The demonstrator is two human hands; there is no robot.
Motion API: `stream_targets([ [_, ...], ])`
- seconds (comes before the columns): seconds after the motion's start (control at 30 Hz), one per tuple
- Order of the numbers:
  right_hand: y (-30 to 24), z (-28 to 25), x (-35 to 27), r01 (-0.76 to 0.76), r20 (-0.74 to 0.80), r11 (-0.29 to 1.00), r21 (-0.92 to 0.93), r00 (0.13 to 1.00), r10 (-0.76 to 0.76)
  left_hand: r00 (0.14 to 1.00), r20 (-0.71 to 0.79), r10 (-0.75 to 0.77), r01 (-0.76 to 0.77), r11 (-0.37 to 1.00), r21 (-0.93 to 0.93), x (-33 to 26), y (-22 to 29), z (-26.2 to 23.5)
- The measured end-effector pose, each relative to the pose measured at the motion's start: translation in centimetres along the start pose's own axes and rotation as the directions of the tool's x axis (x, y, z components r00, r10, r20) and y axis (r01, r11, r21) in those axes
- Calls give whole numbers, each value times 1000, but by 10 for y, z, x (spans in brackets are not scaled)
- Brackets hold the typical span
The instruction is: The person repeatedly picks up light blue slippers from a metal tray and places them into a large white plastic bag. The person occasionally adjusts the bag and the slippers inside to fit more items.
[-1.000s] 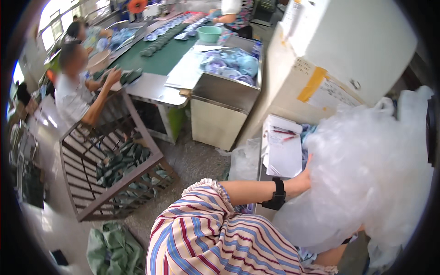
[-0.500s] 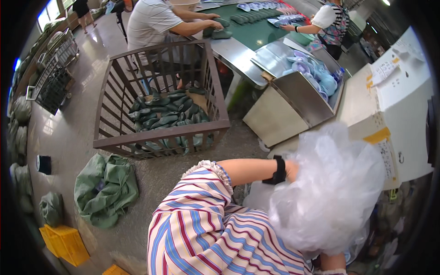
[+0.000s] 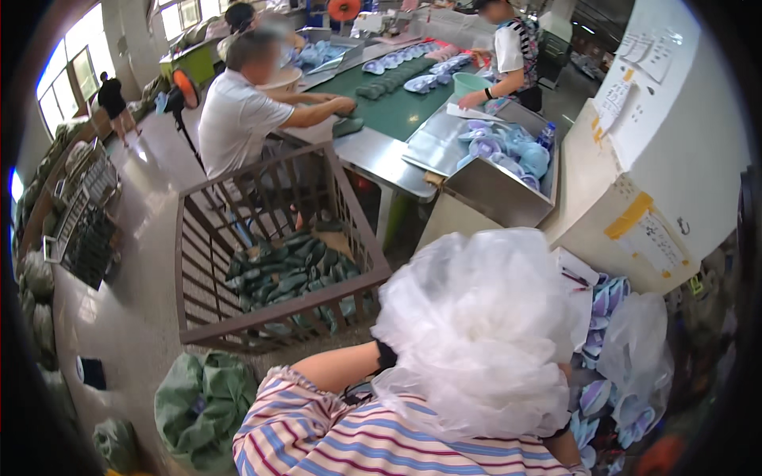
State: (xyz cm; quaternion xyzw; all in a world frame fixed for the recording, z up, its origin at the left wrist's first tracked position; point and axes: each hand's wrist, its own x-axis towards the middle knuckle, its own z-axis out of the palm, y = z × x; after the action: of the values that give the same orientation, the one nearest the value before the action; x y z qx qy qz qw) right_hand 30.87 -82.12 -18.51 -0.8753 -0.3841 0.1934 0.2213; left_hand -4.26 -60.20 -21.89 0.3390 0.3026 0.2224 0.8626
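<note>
Both of your hands are buried in a big bundle of crumpled clear plastic sheeting (image 3: 476,333), which you hold up against your chest at the lower middle of the frame. Your left forearm (image 3: 337,366), bare below a striped sleeve (image 3: 317,428), runs into the near side of the bundle; a dark band shows at the wrist, and the left hand itself is hidden behind the film, so its grip cannot be told. Your right hand is covered too: only a dark wristband edge (image 3: 558,432) peeks out under the lower right of the bundle, and whether those fingers are spread or clenched cannot be read.

By the look of it, you are gathering and carrying the sheeting; setting it down would call for a place you can see past the bundle, which blocks your view of whatever lies below it.

Just to the right lies a heap of blue and purple pieces (image 3: 599,373) with another clear bag (image 3: 647,349) over them. Ahead of you stands a brown slatted crate (image 3: 270,262) holding dark green pieces, and a green sack (image 3: 202,404) lies on the floor at your left. Farther off, a person in a white shirt (image 3: 238,119) and another across from them work at a green-topped table (image 3: 397,103).
</note>
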Motion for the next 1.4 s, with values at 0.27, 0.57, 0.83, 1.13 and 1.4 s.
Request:
stream_targets([
  [0.27,-69,32,35,168,29,981,92,985,-172,998,55,-28,21,992,124,28,4,23],
  [0.57,-9,23,-19,-38,-74,987,154,996,49,985,118,-130,91,953,290,49,7,22],
  [0.83,125,20,-143,-478,-237,799,364,783,576,910,316,-268,57,836,545,104,-13,90],
  [1.13,152,105,-264,-679,-37,374,632,455,890,374,887,-269,-769,445,459,145,-31,302],
  [1.4,163,-5,-227,-399,-425,498,770,262,866,91,984,155,-970,-208,123,211,24,458],
])
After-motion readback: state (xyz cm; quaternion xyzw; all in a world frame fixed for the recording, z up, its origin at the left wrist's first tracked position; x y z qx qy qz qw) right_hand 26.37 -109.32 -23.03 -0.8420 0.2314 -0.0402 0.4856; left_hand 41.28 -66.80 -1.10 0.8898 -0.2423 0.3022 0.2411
